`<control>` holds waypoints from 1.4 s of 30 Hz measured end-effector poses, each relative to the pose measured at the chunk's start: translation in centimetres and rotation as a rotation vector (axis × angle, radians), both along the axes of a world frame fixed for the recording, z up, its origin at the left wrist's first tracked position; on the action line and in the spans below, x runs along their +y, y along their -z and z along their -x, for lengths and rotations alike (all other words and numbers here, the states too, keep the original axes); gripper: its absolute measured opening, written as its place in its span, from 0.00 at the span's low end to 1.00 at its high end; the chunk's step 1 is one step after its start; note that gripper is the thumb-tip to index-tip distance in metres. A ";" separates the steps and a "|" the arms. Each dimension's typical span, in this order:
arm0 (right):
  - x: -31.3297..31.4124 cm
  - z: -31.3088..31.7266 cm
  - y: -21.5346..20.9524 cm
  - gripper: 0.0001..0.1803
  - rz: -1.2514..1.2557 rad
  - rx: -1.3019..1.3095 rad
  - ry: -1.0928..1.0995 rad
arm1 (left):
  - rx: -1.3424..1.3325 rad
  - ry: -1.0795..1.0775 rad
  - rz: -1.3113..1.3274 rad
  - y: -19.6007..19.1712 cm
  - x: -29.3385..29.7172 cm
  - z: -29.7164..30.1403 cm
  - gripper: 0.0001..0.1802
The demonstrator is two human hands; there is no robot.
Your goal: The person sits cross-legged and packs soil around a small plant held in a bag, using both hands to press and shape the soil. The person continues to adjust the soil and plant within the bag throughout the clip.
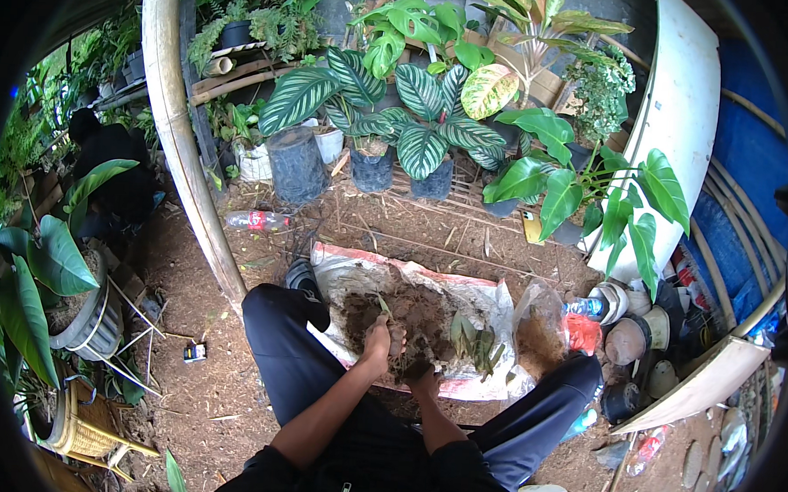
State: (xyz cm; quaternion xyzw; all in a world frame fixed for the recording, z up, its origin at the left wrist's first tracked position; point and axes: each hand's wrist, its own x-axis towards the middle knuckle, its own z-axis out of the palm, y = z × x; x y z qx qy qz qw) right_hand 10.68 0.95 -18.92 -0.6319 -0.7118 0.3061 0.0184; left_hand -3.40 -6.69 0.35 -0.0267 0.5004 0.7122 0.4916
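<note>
Between my knees lies a white sack sheet (496,294) with red edges, covered in dark loose soil (422,316). Over the soil's left part, my left hand (377,342) is closed around a small plant cutting (383,305), whose pale green tip sticks up past the fingers. My right hand (424,386) is lower and to the right, its fingers curled against a small dark thing (418,369); whether that is a pot or a clump of soil I cannot tell. Several cut green leaves (473,342) rest on the sheet right of the soil.
A clear plastic bag of brown material (538,345) stands by my right knee, near a red bag (582,332) and stacked pots (627,340). Potted striped-leaf plants (422,115) line the back. A bamboo post (178,122) rises at left; a person in dark clothes (116,168) is beyond it.
</note>
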 end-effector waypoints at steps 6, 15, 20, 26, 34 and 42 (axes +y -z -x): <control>0.2 -0.1 0.4 0.55 -0.021 -0.027 -0.005 | -0.011 0.003 0.004 0.0 0.1 0.0 0.25; 0.4 -0.1 0.6 0.58 0.013 -0.035 0.003 | 0.013 -0.007 0.005 -0.5 -0.1 -0.1 0.24; 0.3 -0.4 0.5 0.57 0.005 0.011 0.015 | 0.002 0.012 0.006 -0.2 0.0 -0.1 0.23; 0.3 -0.5 0.6 0.54 0.063 0.059 0.060 | 0.012 -0.004 0.014 0.1 0.1 -0.1 0.24; 0.3 -0.7 1.3 0.58 0.102 0.112 0.097 | 0.006 0.018 0.003 0.1 0.1 0.0 0.21; 0.4 -0.7 1.6 0.61 0.073 0.184 0.041 | 0.013 0.036 -0.011 -0.3 -0.1 -0.1 0.23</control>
